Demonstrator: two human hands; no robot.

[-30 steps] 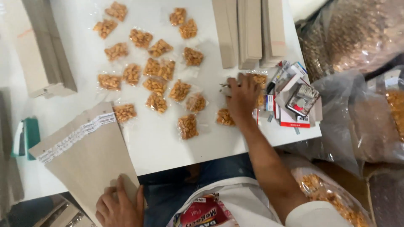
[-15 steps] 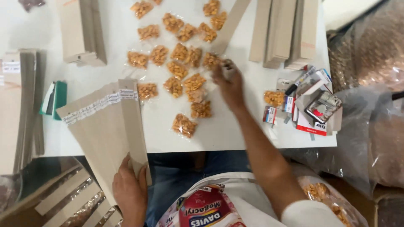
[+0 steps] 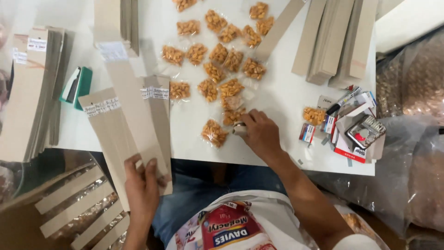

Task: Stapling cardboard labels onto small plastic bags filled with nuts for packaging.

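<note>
Left hand (image 3: 142,189) grasps cardboard strips (image 3: 134,134) overhanging table edge (image 3: 199,159); right hand (image 3: 260,133) clenches small packet (image 3: 239,128).

Small sealed packets (image 3: 217,60) are scattered over the table (image 3: 277,97) centre. Flat card stacks (image 3: 337,39) are set at the far right, more card stacks (image 3: 32,88) at the left edge. A clutter of small boxes (image 3: 356,132) lies near the right edge. The fanned card sleeves (image 3: 134,125) are held by the left hand (image 3: 141,190) over the near edge; the right hand (image 3: 260,134) is rested on a packet (image 3: 233,115) beside the nearest packet (image 3: 213,133).
</note>
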